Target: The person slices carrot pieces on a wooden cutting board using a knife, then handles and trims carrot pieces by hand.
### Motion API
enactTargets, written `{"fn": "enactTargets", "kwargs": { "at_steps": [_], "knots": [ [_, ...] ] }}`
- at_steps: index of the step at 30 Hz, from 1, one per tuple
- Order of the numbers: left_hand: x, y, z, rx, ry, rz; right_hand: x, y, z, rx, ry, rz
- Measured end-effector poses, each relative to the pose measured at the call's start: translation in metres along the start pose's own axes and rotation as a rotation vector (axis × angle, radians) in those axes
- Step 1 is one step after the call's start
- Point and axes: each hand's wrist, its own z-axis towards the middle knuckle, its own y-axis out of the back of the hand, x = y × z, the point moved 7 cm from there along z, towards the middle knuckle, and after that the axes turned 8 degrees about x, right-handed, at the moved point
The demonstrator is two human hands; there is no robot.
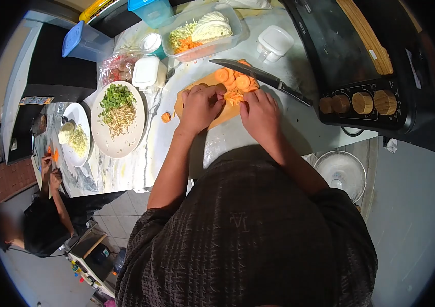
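- Your left hand (197,107) was curled over the cutting board (226,116), fingertips drawn together; whether they gripped a piece could not be told.
- Your right hand (261,116) was bent inward, its fingertips at the carrot strips (235,97); whether it pinched any was hidden too.
- The carrot strips lay between your two hands on the board, with the round carrot slices (230,77) just beyond them.
- Good handling there called for light, flat fingertips and small gathers, since thin strips could scatter or snap if squeezed.
- Keeping the strips apart from the whole rounds mattered, as the two piles lay close enough to mix.
- The knife (258,74) lay slantwise past the rounds, its handle pointing off to your right. Your fingers needed to keep clear of the blade when reaching for the far slices.
- Working over the middle of the board was the tidier choice; one carrot piece (165,117) sat off it, on the bench (163,148) to the left.
- The plate of greens and sprouts (118,148) stood farther left, so your left elbow needed a little care.
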Motion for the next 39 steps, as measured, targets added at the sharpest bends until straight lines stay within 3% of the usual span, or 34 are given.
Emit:
{"fn": "enactTargets", "kwargs": {
  "at_steps": [11,13,19,39],
  "knots": [
    [0.002,-0.002,0.0,0.075,0.035,-0.106,-0.005,-0.014,0.0,0.069,-0.048,0.156],
    [-0.002,0.003,-0.001,0.075,0.026,-0.09,-0.011,-0.015,-0.001,0.15,-0.16,0.226],
    [0.001,-0.006,0.002,0.141,0.017,-0.057,0.0,-0.022,0.002,0.286,-0.114,0.174],
    [-0.001,-0.009,0.006,0.044,-0.086,0.03,-0.004,-0.026,0.02,0.202,0.026,0.253]
  ]
}}
